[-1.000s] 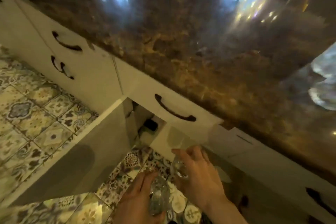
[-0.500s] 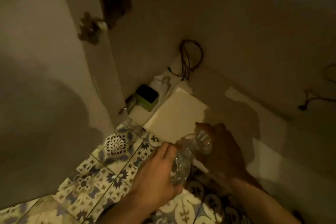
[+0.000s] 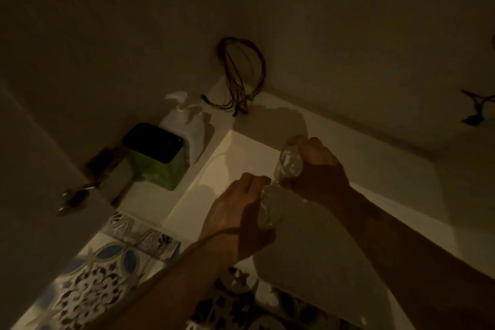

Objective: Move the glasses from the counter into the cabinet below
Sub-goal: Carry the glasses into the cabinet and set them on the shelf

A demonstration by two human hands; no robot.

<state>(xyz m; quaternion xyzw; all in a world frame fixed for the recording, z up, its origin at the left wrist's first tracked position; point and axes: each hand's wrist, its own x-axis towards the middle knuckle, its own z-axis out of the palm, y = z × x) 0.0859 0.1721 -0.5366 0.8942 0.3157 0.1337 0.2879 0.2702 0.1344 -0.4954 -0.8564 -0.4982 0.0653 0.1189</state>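
Note:
I look into the dim cabinet below the counter. My left hand (image 3: 235, 211) grips a clear glass (image 3: 269, 207) just above the white cabinet floor (image 3: 241, 153). My right hand (image 3: 318, 166) holds a second clear glass (image 3: 290, 165) a little farther in, also low over the floor. The two glasses are close together, almost touching. Whether either glass rests on the floor is hard to tell in the dark.
A green box with a black top (image 3: 156, 155) and a white spray bottle (image 3: 187, 120) stand at the cabinet's left. A loop of brown wires (image 3: 241, 75) hangs on the back wall. The open door with its hinge (image 3: 77, 195) is at left; patterned floor tiles (image 3: 101, 276) lie below.
The view dropped from the counter top down into the cabinet. Both hands carried the glasses forward past the tiles and in over the cabinet floor.

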